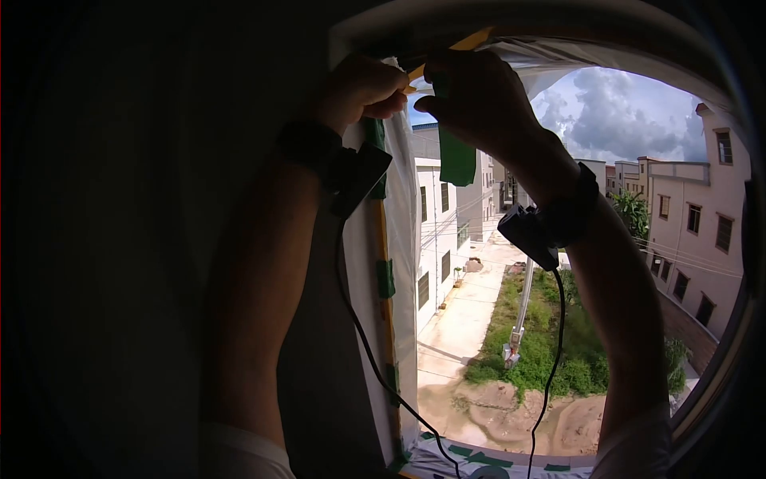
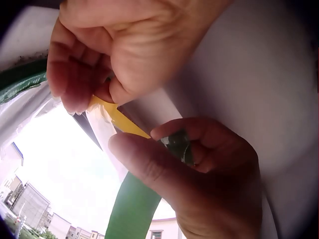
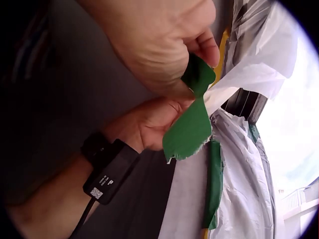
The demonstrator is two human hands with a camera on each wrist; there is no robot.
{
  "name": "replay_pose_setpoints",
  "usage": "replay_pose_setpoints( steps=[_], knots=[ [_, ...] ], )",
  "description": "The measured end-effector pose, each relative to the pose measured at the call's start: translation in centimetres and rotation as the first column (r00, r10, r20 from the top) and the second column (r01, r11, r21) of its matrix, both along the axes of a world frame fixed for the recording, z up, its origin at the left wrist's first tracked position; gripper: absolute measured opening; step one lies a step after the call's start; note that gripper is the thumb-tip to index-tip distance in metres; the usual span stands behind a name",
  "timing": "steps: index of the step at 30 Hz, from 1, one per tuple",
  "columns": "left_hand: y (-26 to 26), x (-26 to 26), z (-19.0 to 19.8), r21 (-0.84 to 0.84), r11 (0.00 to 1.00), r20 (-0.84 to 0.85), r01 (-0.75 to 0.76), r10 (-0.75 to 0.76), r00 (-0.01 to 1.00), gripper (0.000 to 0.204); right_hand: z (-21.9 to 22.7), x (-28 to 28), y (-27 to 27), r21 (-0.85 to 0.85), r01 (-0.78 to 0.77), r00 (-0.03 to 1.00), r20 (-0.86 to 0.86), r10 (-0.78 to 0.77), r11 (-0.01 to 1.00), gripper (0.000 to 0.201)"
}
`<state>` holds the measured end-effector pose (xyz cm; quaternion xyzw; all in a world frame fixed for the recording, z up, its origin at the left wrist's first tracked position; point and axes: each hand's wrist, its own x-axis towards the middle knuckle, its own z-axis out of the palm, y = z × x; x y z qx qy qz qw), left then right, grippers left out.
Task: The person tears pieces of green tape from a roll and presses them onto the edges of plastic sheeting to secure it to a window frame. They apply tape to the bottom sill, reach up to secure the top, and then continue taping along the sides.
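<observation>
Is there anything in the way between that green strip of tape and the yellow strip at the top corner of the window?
Nothing visible. The right hand pinches the green tape right beside the yellow strip, which the left hand holds; only the fingertips crowd the spot.

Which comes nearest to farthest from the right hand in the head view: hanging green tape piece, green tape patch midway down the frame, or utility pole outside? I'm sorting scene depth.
1. green tape piece, hanging from the right hand.
2. green tape patch, lower left on the frame.
3. utility pole, outside, far below.
</observation>
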<state>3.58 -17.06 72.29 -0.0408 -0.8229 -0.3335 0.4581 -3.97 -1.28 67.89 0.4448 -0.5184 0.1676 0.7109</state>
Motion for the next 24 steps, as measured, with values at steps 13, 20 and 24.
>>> replay_pose_setpoints(
  steps=[13, 20, 24],
  knots=[
    [-0.8, -0.1, -2.2, -0.023, 0.993, 0.004, 0.112, -0.112, 0.994, 0.021, -6.6, -1.6, -4.5, -0.605, -0.767, -0.330, 0.657, 0.677, 0.213, 0.040],
    [-1.2, -0.8, -2.3, -0.005, 0.981, 0.002, 0.192, -0.192, 0.981, 0.020, -6.3, -1.8, -5.2, -0.734, -0.674, -0.430, 0.481, 0.764, 0.083, 0.033],
    [-0.9, -0.6, -2.8, 0.001, 0.971, -0.009, 0.237, -0.237, 0.971, 0.023, -6.1, -2.3, -5.7, -0.734, -0.675, -0.422, 0.468, 0.777, 0.075, 0.028]
  ],
)
